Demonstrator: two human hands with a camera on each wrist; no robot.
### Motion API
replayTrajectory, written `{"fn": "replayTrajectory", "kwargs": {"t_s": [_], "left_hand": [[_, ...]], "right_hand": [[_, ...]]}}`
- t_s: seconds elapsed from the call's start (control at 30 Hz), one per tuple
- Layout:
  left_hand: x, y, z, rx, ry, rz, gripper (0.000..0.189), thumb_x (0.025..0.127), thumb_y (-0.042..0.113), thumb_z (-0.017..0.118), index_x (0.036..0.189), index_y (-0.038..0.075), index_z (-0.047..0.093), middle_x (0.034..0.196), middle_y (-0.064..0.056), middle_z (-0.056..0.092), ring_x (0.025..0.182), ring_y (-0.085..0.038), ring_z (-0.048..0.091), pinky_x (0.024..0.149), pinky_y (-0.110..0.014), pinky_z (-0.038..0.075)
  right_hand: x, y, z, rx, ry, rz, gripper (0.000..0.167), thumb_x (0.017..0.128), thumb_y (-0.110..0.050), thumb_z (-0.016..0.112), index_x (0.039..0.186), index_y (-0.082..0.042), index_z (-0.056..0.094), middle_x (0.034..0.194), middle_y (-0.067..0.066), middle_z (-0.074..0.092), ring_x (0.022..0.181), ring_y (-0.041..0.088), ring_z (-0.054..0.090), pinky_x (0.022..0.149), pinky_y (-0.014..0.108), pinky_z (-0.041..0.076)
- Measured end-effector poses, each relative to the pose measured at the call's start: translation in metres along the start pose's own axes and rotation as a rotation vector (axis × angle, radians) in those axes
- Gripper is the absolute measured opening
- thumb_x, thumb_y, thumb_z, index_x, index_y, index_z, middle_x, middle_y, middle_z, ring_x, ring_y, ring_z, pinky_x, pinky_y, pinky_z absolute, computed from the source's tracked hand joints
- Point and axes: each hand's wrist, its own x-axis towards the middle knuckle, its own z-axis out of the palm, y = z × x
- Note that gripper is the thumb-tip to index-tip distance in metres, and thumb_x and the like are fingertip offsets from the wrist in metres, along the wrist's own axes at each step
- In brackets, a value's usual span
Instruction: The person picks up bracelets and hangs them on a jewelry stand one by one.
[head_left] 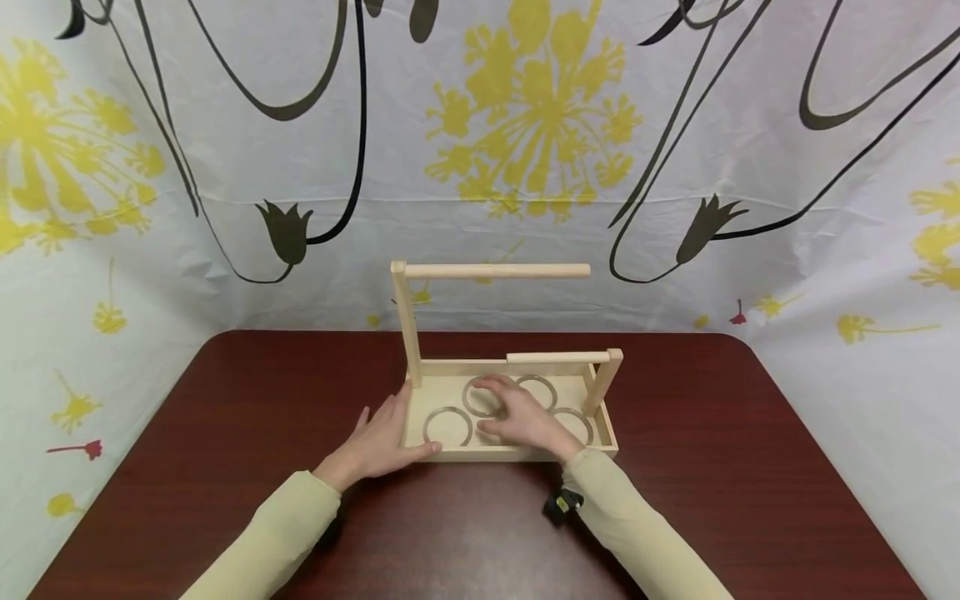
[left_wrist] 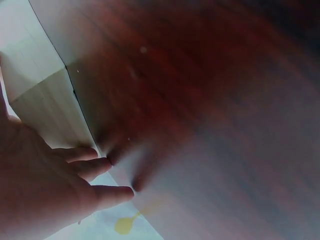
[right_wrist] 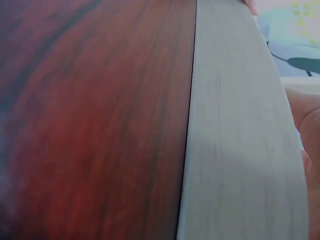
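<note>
A shallow pale wooden tray carries a tall post with a long bar on its left and a short post with a lower bar on its right. Several thin greyish rings lie flat inside, among them a front-left ring and a back-right ring. My left hand rests against the tray's left front corner, thumb on the front rim, fingers extended along the side. Over the tray, my right hand has thumb and fingers spread apart above the middle ring, partly covering it.
The tray stands on a dark red-brown table, toward its far edge. Behind the table hangs a white cloth with yellow and dark plant prints. A small black device sits at the right wrist.
</note>
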Motion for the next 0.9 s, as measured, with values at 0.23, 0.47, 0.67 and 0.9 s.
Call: {"fn": "replayTrajectory", "kwargs": {"t_s": [0.23, 0.47, 0.67, 0.9], "left_hand": [[0.0009, 0.0005, -0.0013, -0.003, 0.005, 0.005, 0.113, 0.082, 0.064, 0.064, 0.154, 0.001, 0.003, 0.151, -0.024, 0.029, 0.139, -0.04, 0.025, 0.104, -0.068, 0.016], [0.0002, 0.0004, -0.0022, -0.011, -0.001, -0.002, 0.114, 0.081, 0.064, 0.064, 0.154, 0.001, 0.004, 0.151, -0.025, 0.029, 0.139, -0.041, 0.025, 0.104, -0.068, 0.015], [0.0003, 0.0021, -0.0023, -0.013, -0.018, -0.009, 0.113, 0.082, 0.063, 0.064, 0.154, 0.001, 0.003, 0.151, -0.025, 0.029, 0.14, -0.041, 0.024, 0.105, -0.067, 0.015], [-0.0013, 0.0019, -0.0023, -0.016, -0.011, -0.011, 0.112, 0.082, 0.062, 0.065, 0.154, 0.001, 0.004, 0.151, -0.024, 0.029, 0.139, -0.041, 0.025, 0.105, -0.068, 0.015]], "right_hand": [[0.0074, 0.0052, -0.0004, 0.004, -0.011, 0.03, 0.071, 0.081, -0.018, 0.077, 0.143, -0.007, 0.045, 0.151, 0.02, 0.032, 0.127, 0.039, 0.044, 0.099, 0.057, 0.037], [0.0095, 0.0046, 0.0002, -0.012, -0.024, -0.015, 0.072, 0.079, -0.019, 0.078, 0.142, -0.004, 0.046, 0.147, 0.02, 0.038, 0.132, 0.038, 0.038, 0.104, 0.055, 0.032], [0.0075, 0.0071, 0.0, 0.005, -0.052, -0.025, 0.07, 0.083, -0.022, 0.076, 0.143, -0.003, 0.044, 0.149, 0.021, 0.035, 0.134, 0.038, 0.035, 0.106, 0.055, 0.029], [0.0094, 0.0081, 0.0012, 0.007, -0.097, -0.014, 0.073, 0.086, -0.024, 0.074, 0.147, -0.005, 0.038, 0.153, 0.021, 0.027, 0.137, 0.039, 0.031, 0.106, 0.057, 0.027]]}}
